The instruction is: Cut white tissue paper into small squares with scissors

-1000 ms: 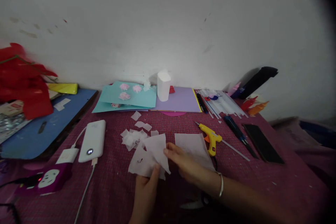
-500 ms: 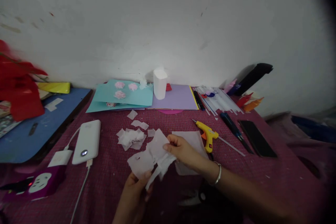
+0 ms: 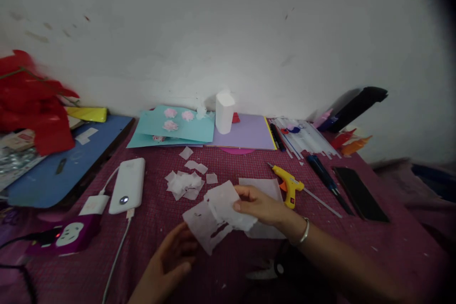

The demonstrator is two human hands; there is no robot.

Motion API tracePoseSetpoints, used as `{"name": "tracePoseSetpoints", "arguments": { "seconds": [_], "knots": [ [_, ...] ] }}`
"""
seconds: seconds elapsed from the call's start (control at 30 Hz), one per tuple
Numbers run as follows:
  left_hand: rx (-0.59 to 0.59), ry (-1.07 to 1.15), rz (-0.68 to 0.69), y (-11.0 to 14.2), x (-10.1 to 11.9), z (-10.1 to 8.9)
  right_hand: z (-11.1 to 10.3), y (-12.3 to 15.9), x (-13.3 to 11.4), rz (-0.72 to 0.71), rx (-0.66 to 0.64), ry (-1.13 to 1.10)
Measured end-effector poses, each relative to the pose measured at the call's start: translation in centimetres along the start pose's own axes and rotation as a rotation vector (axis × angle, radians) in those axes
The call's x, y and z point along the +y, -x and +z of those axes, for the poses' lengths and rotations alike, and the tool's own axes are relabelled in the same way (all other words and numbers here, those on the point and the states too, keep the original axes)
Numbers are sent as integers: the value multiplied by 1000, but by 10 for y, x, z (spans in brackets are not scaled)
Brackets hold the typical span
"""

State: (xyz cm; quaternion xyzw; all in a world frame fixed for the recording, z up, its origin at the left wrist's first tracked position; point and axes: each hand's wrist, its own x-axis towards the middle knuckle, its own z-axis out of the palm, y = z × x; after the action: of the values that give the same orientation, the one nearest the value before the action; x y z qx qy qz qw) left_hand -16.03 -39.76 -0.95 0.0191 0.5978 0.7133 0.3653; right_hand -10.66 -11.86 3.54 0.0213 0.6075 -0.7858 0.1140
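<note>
- As the left hand [image 3: 164,259] stands with thumb and fingers apart, we cannot tell whether it touches the white sheets [image 3: 224,197].
- We note small paper pieces [image 3: 184,184] heaped beyond.
- We find the white sheets between the hands, a ragged gap in one.
- We record the right hand [image 3: 258,205] pinching their right side.
- We list a yellow glue gun [image 3: 290,185] farther right.

No text legible, lit display [image 3: 124,200] on white power bank [image 3: 130,178] blurred, label [image 3: 292,182] on yellow glue gun [image 3: 288,184] too small.
</note>
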Motion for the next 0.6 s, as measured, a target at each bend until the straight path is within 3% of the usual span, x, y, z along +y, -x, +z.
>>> {"name": "tracePoseSetpoints", "arguments": {
  "seconds": [0.1,0.17,0.27,0.33,0.4,0.43,0.5,0.6],
  "knots": [
    [158,-60,142,-8,15,-18,4,4,-9,35,-78,-82],
    [154,-72,279,-15,28,-21,9,5,-15,58,-157,-110],
    [-92,-66,360,-20,42,-5,18,5,-27,109,-277,-101],
    [-289,-17,240,-19,41,15,22,2,-33,115,-330,-64],
    [-365,95,54,-14,30,34,23,-2,-38,90,-335,20],
    [-329,149,-31,-10,22,41,22,-3,-39,74,-318,88],
    [-147,213,-171,-1,5,50,18,1,-39,30,-237,282],
    [104,182,-303,14,-10,47,11,30,-34,-13,-11,654]
  ]
}}
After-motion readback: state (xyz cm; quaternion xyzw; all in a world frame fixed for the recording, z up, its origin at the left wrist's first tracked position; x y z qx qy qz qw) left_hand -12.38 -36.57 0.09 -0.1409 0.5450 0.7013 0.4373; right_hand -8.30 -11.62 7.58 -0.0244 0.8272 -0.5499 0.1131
